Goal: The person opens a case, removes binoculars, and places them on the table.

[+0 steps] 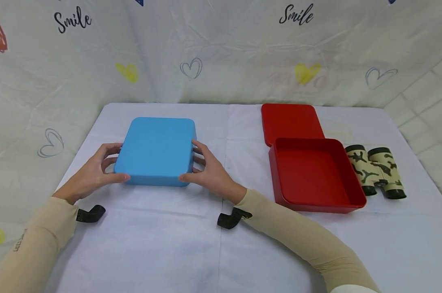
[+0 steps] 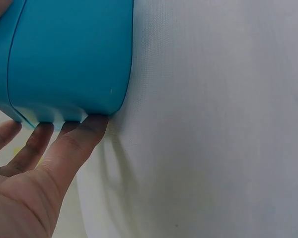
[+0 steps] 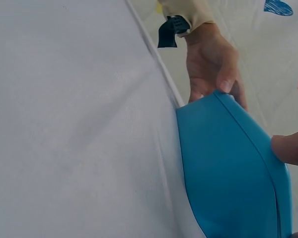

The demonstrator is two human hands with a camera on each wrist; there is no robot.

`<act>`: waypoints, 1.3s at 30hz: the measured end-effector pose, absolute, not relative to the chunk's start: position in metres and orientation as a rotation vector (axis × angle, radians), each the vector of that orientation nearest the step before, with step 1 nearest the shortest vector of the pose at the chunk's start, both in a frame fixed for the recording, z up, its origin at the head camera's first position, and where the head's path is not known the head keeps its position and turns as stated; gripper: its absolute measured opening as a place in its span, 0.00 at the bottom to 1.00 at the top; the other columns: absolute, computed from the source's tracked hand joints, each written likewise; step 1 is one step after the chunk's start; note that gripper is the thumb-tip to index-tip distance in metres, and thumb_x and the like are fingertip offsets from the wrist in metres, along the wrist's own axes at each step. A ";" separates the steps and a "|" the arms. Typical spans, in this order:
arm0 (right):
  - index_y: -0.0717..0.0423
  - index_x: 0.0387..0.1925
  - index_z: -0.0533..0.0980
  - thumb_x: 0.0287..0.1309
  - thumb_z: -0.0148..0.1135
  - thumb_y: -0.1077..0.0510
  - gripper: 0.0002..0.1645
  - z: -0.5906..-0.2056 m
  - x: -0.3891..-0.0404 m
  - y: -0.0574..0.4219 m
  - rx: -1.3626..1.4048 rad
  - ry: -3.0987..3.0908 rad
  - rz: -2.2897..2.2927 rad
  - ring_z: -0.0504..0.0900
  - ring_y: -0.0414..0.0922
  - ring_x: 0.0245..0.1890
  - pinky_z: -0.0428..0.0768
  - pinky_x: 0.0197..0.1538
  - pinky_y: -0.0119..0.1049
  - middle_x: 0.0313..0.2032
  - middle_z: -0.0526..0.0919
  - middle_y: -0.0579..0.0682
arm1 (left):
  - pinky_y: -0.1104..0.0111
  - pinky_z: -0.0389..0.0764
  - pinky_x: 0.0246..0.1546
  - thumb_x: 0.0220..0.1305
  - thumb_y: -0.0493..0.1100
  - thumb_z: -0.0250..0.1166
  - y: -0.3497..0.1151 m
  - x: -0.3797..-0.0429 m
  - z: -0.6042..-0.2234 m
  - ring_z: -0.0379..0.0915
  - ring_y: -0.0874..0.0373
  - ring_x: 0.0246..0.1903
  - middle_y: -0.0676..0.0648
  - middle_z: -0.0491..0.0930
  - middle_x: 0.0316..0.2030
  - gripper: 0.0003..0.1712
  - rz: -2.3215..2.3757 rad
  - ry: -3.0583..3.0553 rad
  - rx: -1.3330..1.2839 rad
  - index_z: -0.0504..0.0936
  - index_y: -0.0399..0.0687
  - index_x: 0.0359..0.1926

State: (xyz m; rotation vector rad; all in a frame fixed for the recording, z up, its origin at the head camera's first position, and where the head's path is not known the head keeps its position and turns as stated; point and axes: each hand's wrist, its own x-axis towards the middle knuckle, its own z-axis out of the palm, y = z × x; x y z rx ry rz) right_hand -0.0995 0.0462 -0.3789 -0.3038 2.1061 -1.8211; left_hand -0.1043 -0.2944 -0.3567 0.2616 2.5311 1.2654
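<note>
A blue lidded box lies on the left half of the table, its lid seam showing in the left wrist view. My left hand grips its left end, thumb at the near corner and fingers along the side. On the opposite end my right hand holds it, thumb on the front right corner and fingers spread along the right side. Seen from the left wrist, the fingertips press the box's end close above the cloth. The inside of the box is hidden under the lid.
An uncovered red box stands right of the right forearm, with its red lid behind it. Camouflage binoculars lie at its right. A white cloth covers the table, and a printed sheet hangs behind.
</note>
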 end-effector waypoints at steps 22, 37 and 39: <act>0.33 0.80 0.50 0.53 0.77 0.59 0.62 -0.378 -0.089 0.054 -0.307 2.096 -1.841 0.61 0.51 0.81 0.74 0.74 0.48 0.79 0.56 0.46 | 0.80 0.77 0.55 0.63 0.46 0.74 -0.291 -0.100 -0.359 0.53 0.37 0.76 0.39 0.49 0.79 0.55 1.251 2.532 0.304 0.46 0.49 0.79; 0.34 0.81 0.50 0.54 0.77 0.59 0.62 -0.380 -0.084 0.058 -0.317 2.122 -1.826 0.62 0.53 0.80 0.74 0.73 0.50 0.79 0.57 0.47 | 0.88 0.73 0.50 0.63 0.44 0.74 -0.289 -0.096 -0.362 0.54 0.36 0.75 0.40 0.50 0.79 0.53 1.314 2.507 0.336 0.48 0.48 0.77; 0.34 0.81 0.50 0.54 0.77 0.59 0.62 -0.379 -0.083 0.058 -0.317 2.120 -1.827 0.62 0.53 0.80 0.74 0.73 0.50 0.79 0.57 0.48 | 0.88 0.73 0.50 0.63 0.44 0.74 -0.289 -0.095 -0.362 0.54 0.36 0.75 0.40 0.50 0.78 0.53 1.320 2.504 0.341 0.48 0.49 0.78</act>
